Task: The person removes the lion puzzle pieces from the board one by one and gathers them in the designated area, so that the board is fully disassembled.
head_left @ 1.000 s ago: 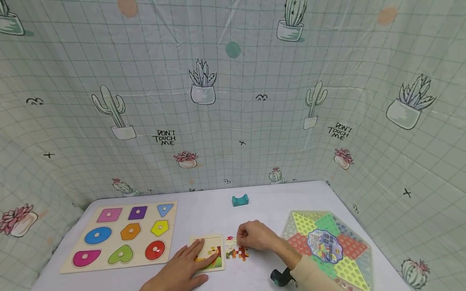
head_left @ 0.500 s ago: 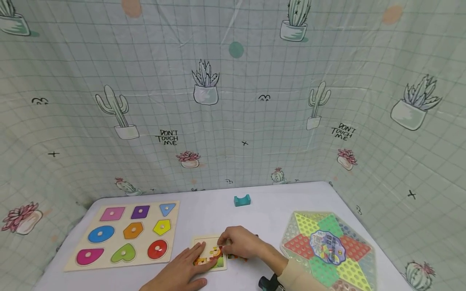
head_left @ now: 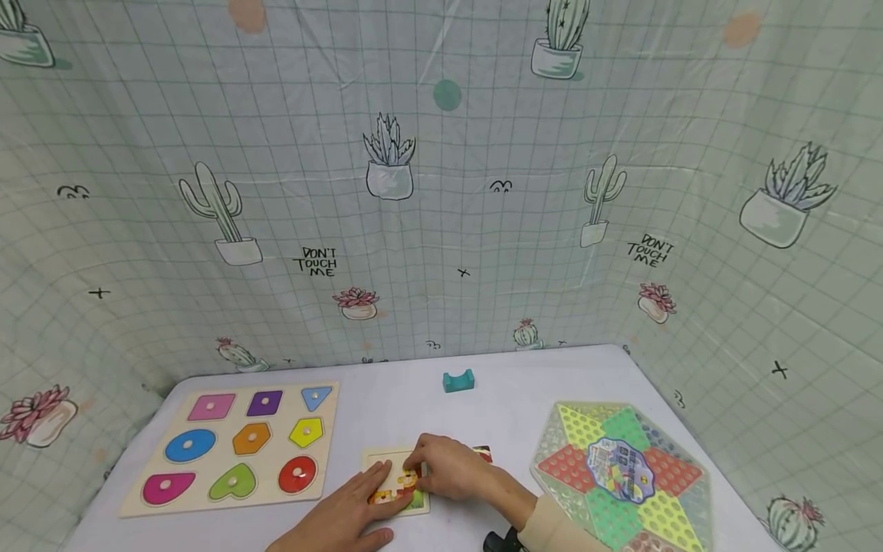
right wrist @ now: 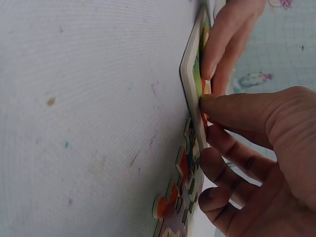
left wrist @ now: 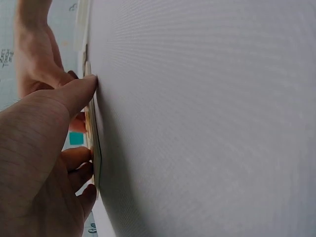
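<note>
A small square wooden jigsaw tray (head_left: 396, 451) lies on the table, its picture partly assembled in yellow, orange and green. My left hand (head_left: 345, 507) rests flat over its left side, fingers spread, with the thumb near the front edge. My right hand (head_left: 454, 469) bends over the tray's right side. Its thumb and forefinger pinch a reddish jigsaw piece (head_left: 418, 474) down at the picture, mostly covered by the fingertips. In the right wrist view, loose jigsaw pieces (right wrist: 181, 165) lie beside the tray, under the curled other fingers.
A wooden shape board (head_left: 234, 452) with knobbed pieces stands on the left. A star-patterned Chinese checkers board (head_left: 621, 471) lies to the right. A teal block (head_left: 458, 381) sits at the back, and a black object (head_left: 502, 541) is by the right sleeve.
My right hand has moved left from the loose pieces onto the tray, bringing a piece with it, and has shifted slightly further in since. The left hand stays on the tray.
</note>
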Motion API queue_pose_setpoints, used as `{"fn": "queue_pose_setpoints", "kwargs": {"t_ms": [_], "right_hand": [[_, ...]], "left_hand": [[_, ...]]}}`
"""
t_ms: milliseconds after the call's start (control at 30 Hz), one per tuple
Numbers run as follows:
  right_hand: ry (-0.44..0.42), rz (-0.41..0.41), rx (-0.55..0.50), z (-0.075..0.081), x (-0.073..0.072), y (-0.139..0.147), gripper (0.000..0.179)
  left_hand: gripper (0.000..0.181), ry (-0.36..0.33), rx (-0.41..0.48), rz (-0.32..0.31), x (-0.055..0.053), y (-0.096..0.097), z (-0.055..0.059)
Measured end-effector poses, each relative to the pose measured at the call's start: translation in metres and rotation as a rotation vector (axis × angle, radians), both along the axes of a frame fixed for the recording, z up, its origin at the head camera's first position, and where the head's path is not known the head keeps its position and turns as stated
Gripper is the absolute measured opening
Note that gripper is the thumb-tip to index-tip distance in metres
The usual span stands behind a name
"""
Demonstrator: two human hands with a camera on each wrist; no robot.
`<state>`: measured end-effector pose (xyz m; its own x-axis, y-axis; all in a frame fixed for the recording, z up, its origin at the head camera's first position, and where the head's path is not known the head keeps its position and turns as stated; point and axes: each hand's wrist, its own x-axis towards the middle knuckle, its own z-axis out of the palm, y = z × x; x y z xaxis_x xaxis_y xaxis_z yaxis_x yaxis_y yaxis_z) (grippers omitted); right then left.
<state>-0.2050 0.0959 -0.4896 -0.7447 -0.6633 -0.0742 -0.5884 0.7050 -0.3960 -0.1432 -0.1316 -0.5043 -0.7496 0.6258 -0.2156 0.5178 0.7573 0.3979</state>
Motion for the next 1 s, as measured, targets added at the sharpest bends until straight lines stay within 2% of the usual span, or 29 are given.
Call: {"fn": "queue_pose_setpoints", "kwargs": {"t_ms": [200,567,1000], "right_hand": [[-0.009,-0.005,-0.01,0.0013,0.0009,0.0004,0.025],[-0.018,-0.008,-0.048,-0.0015,0.0,0.0018,0.019],[-0.103,-0.011,-0.145,0.0011,-0.0027,0.006,0.015]], "left_hand": [[0.054,-0.014,-0.003,0.015,-0.0003,0.0009,0.0024],[0.053,-0.002,0.004,-0.01,-0.0004,-0.0004,0.0001],[0.052,0.003,-0.013,0.0,-0.0009,0.0004,0.0008]]}}
